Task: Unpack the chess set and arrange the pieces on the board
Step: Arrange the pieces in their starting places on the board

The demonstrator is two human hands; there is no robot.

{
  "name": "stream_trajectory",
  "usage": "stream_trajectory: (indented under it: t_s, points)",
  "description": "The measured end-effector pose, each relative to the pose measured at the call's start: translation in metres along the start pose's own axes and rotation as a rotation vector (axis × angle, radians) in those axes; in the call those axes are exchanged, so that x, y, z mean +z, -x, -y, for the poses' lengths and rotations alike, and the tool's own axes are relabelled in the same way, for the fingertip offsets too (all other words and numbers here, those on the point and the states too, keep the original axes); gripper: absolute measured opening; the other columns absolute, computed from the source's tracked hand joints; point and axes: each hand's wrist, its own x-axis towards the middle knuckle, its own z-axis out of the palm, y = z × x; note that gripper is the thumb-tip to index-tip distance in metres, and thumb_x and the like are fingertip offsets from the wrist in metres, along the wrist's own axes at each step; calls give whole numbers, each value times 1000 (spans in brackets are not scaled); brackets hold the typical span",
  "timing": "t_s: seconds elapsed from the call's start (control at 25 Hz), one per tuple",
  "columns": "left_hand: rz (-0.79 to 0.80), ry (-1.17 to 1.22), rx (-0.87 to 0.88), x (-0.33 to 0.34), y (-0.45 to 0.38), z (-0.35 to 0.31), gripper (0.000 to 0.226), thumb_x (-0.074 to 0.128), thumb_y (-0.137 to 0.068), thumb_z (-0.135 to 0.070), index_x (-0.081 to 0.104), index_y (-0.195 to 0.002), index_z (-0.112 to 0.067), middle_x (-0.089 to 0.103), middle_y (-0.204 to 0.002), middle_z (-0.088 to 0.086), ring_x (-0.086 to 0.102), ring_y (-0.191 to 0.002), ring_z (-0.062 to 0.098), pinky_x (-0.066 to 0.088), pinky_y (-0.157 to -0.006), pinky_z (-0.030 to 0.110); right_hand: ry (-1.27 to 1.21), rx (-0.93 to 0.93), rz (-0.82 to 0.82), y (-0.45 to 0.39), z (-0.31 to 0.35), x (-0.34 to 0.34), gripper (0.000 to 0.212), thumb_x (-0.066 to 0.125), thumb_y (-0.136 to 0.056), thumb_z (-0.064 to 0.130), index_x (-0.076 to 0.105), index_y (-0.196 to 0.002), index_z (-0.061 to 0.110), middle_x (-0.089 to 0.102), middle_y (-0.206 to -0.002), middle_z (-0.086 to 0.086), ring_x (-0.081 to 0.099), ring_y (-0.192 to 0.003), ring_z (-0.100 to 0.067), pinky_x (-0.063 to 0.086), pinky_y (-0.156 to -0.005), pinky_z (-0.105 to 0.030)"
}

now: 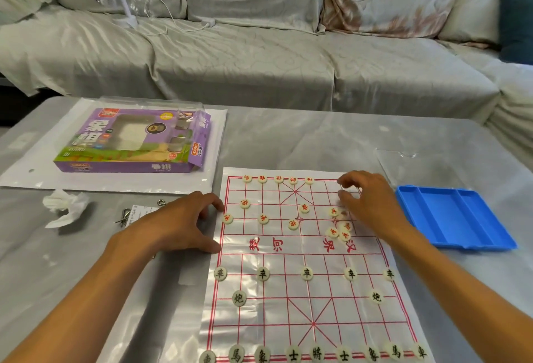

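The plastic chess board [291,302] with red lines lies on the table in front of me. Black-lettered pieces [307,273] stand in their rows on the near half. Red-lettered pieces [262,219] stand on the far half, with a loose cluster of red pieces [339,231] at the right. My left hand [184,224] rests on the table with its fingertips and thumb at the board's left edge. My right hand [372,204] hovers over the far right corner with curled fingers; whether it pinches a piece is hidden.
The purple chess box [135,140] sits on a white sheet at the far left. A blue compartment tray [455,218] lies to the right of the board. A crumpled tissue [65,205], metal hooks [124,215] and a paper slip lie left of my left hand. A sofa [259,59] stands behind the table.
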Motion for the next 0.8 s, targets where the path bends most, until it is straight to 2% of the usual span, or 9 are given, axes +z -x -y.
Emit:
stream_trajectory:
  t_s: [0.08, 0.16, 0.28, 0.4, 0.64, 0.8]
  points:
    - [6, 10, -9, -1, 1, -1, 66, 85, -59, -50, 48, -112, -45, 48, -98, -18, 55, -84, 6, 42, -68, 18, -35, -6, 83, 10, -18, -11, 19, 61, -91, 26, 63, -111, 26, 63, -103, 10, 57, -98, -10, 49, -89, -25]
    - [11, 7, -12, -1, 0, -2, 65, 86, -59, -49, 48, -112, -44, 48, -99, -18, 55, -85, 6, 43, -68, 18, -15, -33, 193, 16, -25, -15, 25, 62, -91, 26, 60, -116, 30, 59, -102, 15, 56, -92, -7, 47, -83, -19]
    - [15, 5, -14, 0, 0, -3, 65, 85, -59, -50, 48, -112, -44, 48, -99, -19, 54, -86, 7, 44, -70, 18, 17, -64, 283, 18, -27, -13, 30, 63, -89, 28, 58, -118, 33, 54, -112, 17, 53, -99, -6, 46, -92, -21]
    - [19, 13, -19, 0, -1, -2, 66, 85, -60, -49, 48, -113, -43, 47, -99, -19, 54, -86, 8, 43, -70, 18, 25, -71, 302, 16, -28, -12, 24, 63, -90, 29, 62, -113, 31, 55, -114, 15, 52, -101, -7, 46, -93, -21]
    - [21, 11, -19, 0, -1, -3, 66, 85, -60, -49, 47, -114, -43, 47, -99, -19, 54, -85, 8, 43, -69, 17, -2, -56, 252, 14, -33, -13, 17, 57, -94, 28, 64, -110, 28, 59, -109, 15, 54, -95, -5, 43, -84, -15]
    - [22, 2, -20, 0, -1, -4, 66, 85, -61, -49, 47, -115, -43, 47, -99, -18, 54, -85, 9, 43, -69, 17, -20, -46, 255, 14, -31, -10, 18, 62, -89, 36, 64, -105, 30, 60, -104, 15, 57, -93, -8, 46, -82, -16]
